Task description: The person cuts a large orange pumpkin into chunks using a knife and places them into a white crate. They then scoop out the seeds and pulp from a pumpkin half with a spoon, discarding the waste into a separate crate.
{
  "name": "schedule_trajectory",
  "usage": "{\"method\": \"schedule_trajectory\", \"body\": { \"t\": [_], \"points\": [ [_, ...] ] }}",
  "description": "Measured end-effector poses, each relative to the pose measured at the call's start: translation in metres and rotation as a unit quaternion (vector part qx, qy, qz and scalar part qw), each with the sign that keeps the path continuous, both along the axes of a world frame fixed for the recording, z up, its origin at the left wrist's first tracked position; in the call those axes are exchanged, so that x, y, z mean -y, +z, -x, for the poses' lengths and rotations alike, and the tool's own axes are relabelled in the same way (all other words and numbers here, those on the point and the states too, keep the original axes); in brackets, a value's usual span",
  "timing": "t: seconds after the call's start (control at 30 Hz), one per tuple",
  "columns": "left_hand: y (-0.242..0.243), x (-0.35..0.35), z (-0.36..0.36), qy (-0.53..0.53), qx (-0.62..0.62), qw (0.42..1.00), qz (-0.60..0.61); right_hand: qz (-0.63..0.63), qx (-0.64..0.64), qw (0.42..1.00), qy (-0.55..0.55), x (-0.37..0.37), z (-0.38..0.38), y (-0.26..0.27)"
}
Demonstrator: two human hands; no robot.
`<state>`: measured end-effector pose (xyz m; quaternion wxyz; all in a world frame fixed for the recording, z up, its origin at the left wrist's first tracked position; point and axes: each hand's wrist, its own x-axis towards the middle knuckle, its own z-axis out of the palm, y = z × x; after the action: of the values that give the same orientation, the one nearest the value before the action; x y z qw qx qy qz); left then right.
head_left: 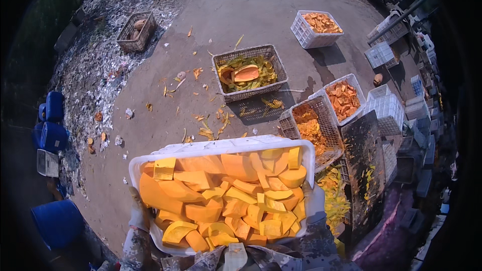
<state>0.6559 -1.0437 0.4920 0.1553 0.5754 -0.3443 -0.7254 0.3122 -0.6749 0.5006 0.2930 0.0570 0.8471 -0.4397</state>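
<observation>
A white plastic crate [222,145] full of peeled, cut orange pumpkin pieces [233,199] is held close against my body. My left hand [139,209], in a dirty glove, grips its left side. On the opposite side my right hand [314,201], gloved in a pale color, grips the wall; some of its fingers are hidden. Beyond the crate, on the ground, stands a mesh crate [252,92] with green-yellow peels and a halved pumpkin [245,73].
To the right are a tilted crate of orange pulp [310,128], a white crate of pieces [342,99], a dark board [363,173] and stacked white crates [386,111]. Farther off stand another filled white crate [316,39] and a brown crate [135,43]. Blue barrels [56,224] lie left.
</observation>
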Motion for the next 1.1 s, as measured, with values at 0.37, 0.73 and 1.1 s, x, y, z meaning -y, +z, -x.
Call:
{"method": "schedule_trajectory", "body": {
  "t": [0.37, 0.73, 1.1],
  "points": [
    [0.042, 0.087, 0.029, 0.092, 0.092, 0.990, 0.059, 0.043, -0.034, 0.994, 0.093, 0.147, 0.094, -0.026],
    [0.031, 0.215, 0.073, 0.137, 0.120, 0.982, 0.042, -0.020, -0.071, 0.986, 0.150, 0.317, 0.191, -0.021],
    [0.015, 0.457, 0.121, 0.081, 0.090, 0.991, 0.050, 0.002, -0.063, 0.989, 0.134, 0.520, 0.205, -0.009]
  ]
}}
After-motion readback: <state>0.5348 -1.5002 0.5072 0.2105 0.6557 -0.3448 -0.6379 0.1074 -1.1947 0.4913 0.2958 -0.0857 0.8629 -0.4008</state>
